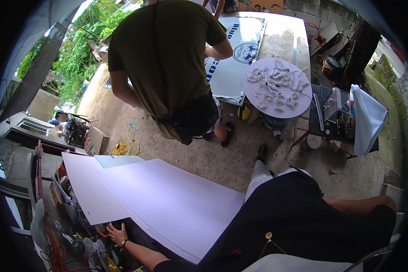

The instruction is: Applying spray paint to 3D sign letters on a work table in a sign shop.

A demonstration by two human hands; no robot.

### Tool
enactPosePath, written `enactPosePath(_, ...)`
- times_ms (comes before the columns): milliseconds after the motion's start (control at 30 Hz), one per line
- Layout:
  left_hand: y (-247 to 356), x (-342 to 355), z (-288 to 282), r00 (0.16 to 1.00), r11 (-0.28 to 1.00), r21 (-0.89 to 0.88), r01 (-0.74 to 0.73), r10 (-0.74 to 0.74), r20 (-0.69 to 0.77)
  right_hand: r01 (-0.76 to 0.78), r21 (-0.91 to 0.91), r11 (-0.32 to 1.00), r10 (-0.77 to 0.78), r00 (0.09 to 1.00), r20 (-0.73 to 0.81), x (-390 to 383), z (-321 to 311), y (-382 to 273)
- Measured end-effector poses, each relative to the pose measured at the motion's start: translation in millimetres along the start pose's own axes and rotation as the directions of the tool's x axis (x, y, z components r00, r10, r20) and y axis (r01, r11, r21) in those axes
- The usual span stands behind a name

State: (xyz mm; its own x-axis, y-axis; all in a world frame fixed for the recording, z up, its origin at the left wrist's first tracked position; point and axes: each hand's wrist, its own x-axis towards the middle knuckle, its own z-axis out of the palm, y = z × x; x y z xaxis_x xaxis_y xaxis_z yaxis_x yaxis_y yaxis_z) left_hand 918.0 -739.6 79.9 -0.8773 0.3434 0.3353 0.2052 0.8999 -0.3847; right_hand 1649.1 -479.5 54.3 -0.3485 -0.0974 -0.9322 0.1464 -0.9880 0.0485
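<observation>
My left hand [117, 234], with a watch on its wrist, reaches out at the lower left. Its fingers are spread, and it holds nothing that I can see. Right beside it is the lower edge of a white sheet [88, 195]; whether the fingertips touch it I cannot tell. A larger white sheet [177, 199] overlaps that one, and a corner of a pale bluish sheet [115, 161] shows behind them. Bent at the elbow, my right arm [362, 206] goes behind my black shirt, which hides the hand.
Ahead stands a person in an olive shirt [163, 59] at a table bearing a printed panel [231, 68]. A round white board [254, 97] carries white cut-out letters with wires. Yellow cord [127, 144] lies on the floor. Clutter, including red cables [56, 256], fills the lower left.
</observation>
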Motion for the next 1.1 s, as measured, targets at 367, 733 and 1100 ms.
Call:
enactPosePath(367,1,-1,-1,1.0,1.0,0.02,-0.005,0.005,-0.001,0.043,0.029,0.999,-0.042,0.999,-0.03,-2,2,-3)
enactPosePath(733,5,-2,-5,0.999,0.999,0.04,0.015,-0.017,0.049,-0.02,0.153,0.988,0.017,1.0,0.023,41,-33,15)
enactPosePath(1100,3,-1,-1,1.0,0.998,0.061,0.008,-0.01,0.021,-0.042,0.115,0.992,0.041,0.999,0.009,33,-30,13)
